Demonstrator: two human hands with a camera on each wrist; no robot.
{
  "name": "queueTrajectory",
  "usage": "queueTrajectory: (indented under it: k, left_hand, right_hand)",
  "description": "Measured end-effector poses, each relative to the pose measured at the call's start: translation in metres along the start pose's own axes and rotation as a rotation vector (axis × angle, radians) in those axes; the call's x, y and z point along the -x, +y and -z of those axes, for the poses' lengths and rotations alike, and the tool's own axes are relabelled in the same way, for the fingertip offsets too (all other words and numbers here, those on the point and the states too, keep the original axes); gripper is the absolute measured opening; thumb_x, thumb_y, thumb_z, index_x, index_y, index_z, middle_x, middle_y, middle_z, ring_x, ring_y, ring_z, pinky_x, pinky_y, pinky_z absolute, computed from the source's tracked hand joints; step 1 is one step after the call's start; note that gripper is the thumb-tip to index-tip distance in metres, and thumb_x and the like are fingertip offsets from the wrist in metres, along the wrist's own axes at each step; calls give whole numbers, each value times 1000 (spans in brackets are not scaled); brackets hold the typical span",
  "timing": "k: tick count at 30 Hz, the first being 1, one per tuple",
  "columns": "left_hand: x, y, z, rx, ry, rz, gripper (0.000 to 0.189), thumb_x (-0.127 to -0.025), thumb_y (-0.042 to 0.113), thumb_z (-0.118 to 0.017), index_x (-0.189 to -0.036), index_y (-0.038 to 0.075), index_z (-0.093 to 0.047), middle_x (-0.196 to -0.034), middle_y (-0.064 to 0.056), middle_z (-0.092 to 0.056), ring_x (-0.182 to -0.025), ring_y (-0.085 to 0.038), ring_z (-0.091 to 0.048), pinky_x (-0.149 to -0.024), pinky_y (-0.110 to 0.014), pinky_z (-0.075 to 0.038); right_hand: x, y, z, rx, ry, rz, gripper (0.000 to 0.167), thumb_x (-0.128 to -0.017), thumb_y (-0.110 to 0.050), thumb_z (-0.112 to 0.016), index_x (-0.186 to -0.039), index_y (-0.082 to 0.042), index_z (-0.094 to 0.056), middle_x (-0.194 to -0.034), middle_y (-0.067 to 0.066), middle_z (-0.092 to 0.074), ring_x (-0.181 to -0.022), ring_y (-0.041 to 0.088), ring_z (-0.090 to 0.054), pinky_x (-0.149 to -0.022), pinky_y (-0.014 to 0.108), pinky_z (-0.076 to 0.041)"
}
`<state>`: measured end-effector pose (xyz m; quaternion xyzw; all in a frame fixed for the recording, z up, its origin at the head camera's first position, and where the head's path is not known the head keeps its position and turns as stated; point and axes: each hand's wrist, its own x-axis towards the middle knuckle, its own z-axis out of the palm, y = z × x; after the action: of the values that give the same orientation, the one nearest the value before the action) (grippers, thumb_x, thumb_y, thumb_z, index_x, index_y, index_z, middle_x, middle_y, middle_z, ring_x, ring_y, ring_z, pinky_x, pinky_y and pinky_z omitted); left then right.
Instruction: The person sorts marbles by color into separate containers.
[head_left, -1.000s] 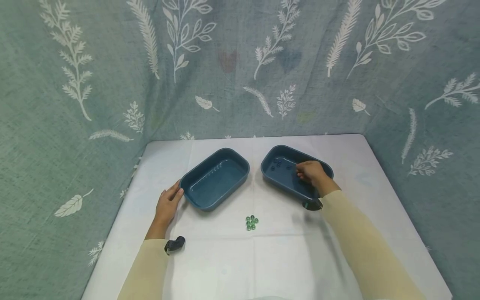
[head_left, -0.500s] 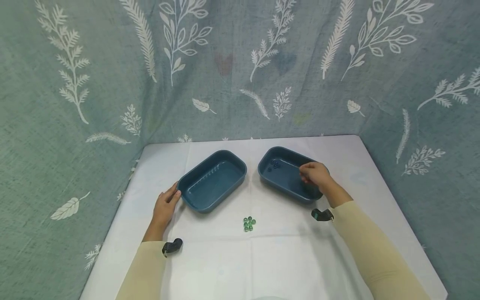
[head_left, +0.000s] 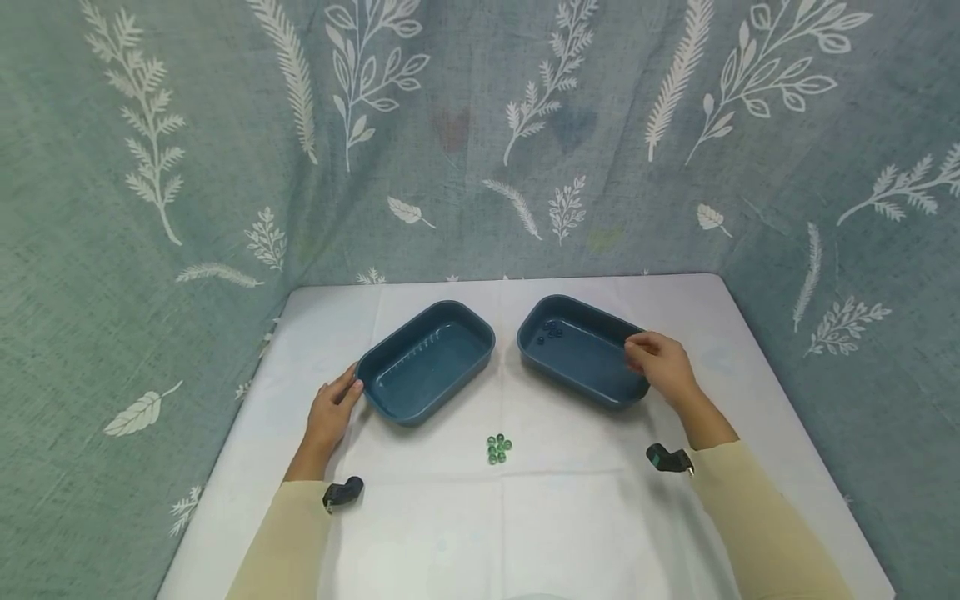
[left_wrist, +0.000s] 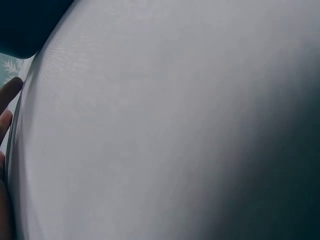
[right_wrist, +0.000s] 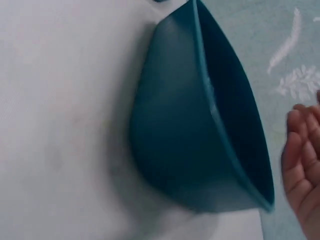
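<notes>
My left hand rests with relaxed fingers at the near left corner of the left blue tray. Its fingertips show at the left edge of the left wrist view, below a corner of that tray. Over the right end of a second blue tray hovers my right hand, fingers loosely bent and nothing visible between them. Several small dark round pieces, like marbles, lie grouped at the left end of this tray. In the right wrist view, the hand is beside the tray's rim.
Several green glass marbles lie in a cluster on the white cloth, in front of and between the trays. A patterned grey-green curtain rises behind the table and along both sides.
My right hand has moved out from inside the right tray toward its right end. A dark piece that lay near it has joined the group at the left. My left hand has stayed put.
</notes>
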<state>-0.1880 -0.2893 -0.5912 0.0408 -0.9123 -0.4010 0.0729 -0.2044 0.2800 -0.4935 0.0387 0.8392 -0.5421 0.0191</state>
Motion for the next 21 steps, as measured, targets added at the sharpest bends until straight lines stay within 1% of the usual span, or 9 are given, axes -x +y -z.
queueTrajectory:
  k: [4, 6, 7, 8, 11, 13, 16, 19, 21]
  left_hand:
    - [1, -1, 2, 32, -31, 72, 58, -96, 60, -45, -148, 36, -40, -151, -3, -39, -145, -36, -18, -117, -57, -3]
    - [4, 0, 3, 57, -48, 108, 59, -96, 60, -46, -149, 37, -38, -152, -7, -38, -144, -39, -17, -115, -61, -9]
    - [5, 1, 4, 67, -50, 124, 59, -95, 61, -46, -149, 38, -38, -151, -9, -38, -144, -40, -18, -114, -62, -12]
    - [7, 2, 4, 70, -50, 128, 60, -96, 61, -47, -149, 36, -38, -150, -10, -40, -142, -40, -24, -113, -61, -17]
    - [11, 5, 4, 82, -47, 121, 63, -96, 59, -48, -150, 29, -39, -146, -15, -45, -136, -39, -37, -111, -57, -27]
    - [15, 8, 4, 82, -34, 123, 65, -95, 60, -49, -150, 25, -41, -143, -16, -49, -135, -37, -39, -111, -55, -29]
    - [24, 15, 4, 76, -26, 136, 69, -95, 62, -47, -150, 22, -40, -139, -15, -52, -135, -36, -40, -111, -55, -29]
    - [38, 25, 2, 71, -3, 163, 69, -96, 60, -46, -150, 18, -39, -135, -14, -57, -132, -35, -44, -109, -55, -32]
    - [47, 32, 2, 72, 26, 184, 67, -98, 56, -46, -150, 14, -39, -129, -13, -61, -129, -34, -48, -108, -55, -34]
  right_hand:
    - [12, 10, 6, 54, 150, 33, 37, -101, -31, -55, -122, -1, -61, -113, 16, -65, -101, 28, -64, -81, 31, -56]
    - [17, 15, 8, 68, 228, 36, 38, -101, -32, -54, -123, -2, -61, -113, 14, -66, -100, 24, -63, -80, 27, -55]
    - [18, 18, 8, 67, 267, 33, 37, -101, -33, -54, -123, -4, -61, -112, 12, -66, -99, 22, -63, -79, 25, -54]
    - [19, 21, 9, 64, 307, 34, 37, -101, -33, -54, -123, -4, -61, -111, 12, -66, -98, 21, -62, -78, 23, -54]
    - [21, 32, 9, 65, 417, 36, 36, -101, -33, -53, -123, -5, -62, -109, 12, -66, -96, 20, -62, -75, 21, -52]
    - [21, 41, 9, 51, 464, 27, 37, -101, -35, -53, -124, -6, -62, -111, 11, -65, -97, 22, -61, -77, 24, -53]
    - [20, 55, 8, 34, 474, 8, 44, -101, -41, -52, -128, -7, -59, -121, 12, -62, -107, 24, -59, -87, 35, -53]
    - [18, 69, 6, 30, 458, -7, 52, -99, -48, -50, -133, -9, -56, -129, 11, -59, -120, 27, -53, -98, 45, -46]
    - [15, 78, 5, 38, 447, 8, 56, -99, -51, -48, -136, -9, -54, -132, 12, -57, -125, 27, -49, -103, 49, -41]
